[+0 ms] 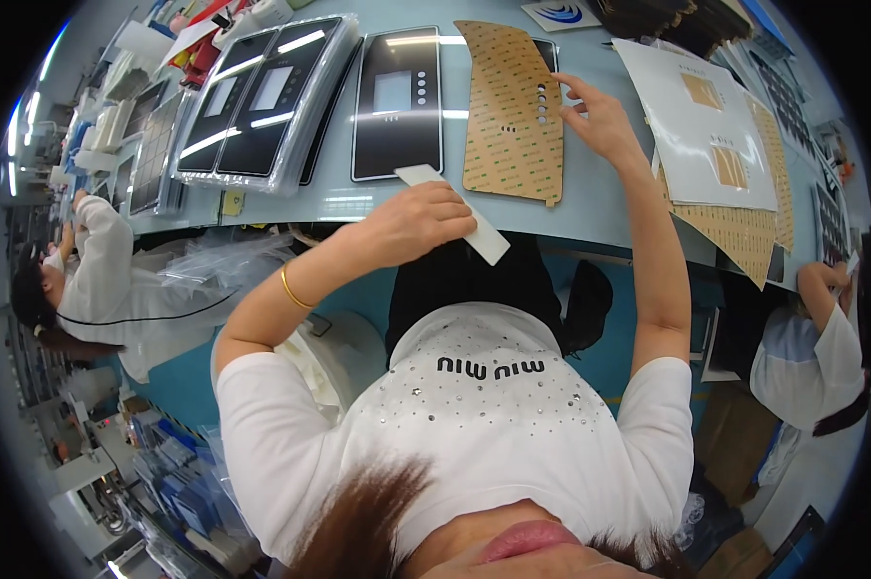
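My left hand [419, 224] is closed around a flat white plastic scraper [489, 237], which slants across in front of the table edge. A brown patterned adhesive sheet [512, 125] with small cut-outs lies over a black panel [548, 54], most of which it hides. At the sheet's right edge, beside its round holes, my right hand [597, 118] grips with bent fingers. The sheet's upper part curves and sits askew to the panel. Just left of it rests another glossy black panel [397, 137] with a light window and round holes.
Plastic-wrapped black panels [262, 106] are stacked at the left. White printed sheets [696, 125] lie on more brown sheets [730, 236] at the right. A white bin [348, 347] stands below the table. Co-workers sit at the far left [102, 261] and far right [807, 357].
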`<action>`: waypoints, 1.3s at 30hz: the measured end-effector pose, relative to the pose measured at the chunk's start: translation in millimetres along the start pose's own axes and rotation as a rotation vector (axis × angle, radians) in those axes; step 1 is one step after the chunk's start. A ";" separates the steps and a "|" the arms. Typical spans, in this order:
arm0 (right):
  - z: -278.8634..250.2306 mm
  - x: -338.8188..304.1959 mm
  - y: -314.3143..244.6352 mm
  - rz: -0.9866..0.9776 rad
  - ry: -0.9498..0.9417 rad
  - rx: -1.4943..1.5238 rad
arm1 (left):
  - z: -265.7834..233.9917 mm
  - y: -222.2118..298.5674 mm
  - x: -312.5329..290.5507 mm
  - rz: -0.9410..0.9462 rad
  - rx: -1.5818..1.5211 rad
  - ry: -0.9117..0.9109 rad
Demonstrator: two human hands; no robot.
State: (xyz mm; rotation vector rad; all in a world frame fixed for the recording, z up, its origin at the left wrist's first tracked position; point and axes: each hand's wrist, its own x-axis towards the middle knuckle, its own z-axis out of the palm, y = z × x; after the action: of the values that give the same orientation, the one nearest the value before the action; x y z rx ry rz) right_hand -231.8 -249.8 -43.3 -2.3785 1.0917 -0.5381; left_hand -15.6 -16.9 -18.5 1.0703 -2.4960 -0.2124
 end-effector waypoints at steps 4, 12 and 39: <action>-0.7 1.5 4.8 0.011 -0.015 0.070 | 18.5 10.8 20.3 -0.030 0.154 0.253; 1.0 21.8 11.4 0.002 0.087 0.141 | 45.1 -53.0 83.0 -0.130 0.136 0.179; 22.7 34.5 11.0 0.237 0.205 -0.046 | 1.8 -163.1 93.9 -0.324 0.029 0.043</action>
State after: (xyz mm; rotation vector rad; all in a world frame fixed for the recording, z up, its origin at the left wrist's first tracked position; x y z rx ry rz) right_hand -205.5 -277.3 -62.6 -2.2267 1.4675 -0.6887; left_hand 32.8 -197.6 -39.1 1.4729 -2.2826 -0.2436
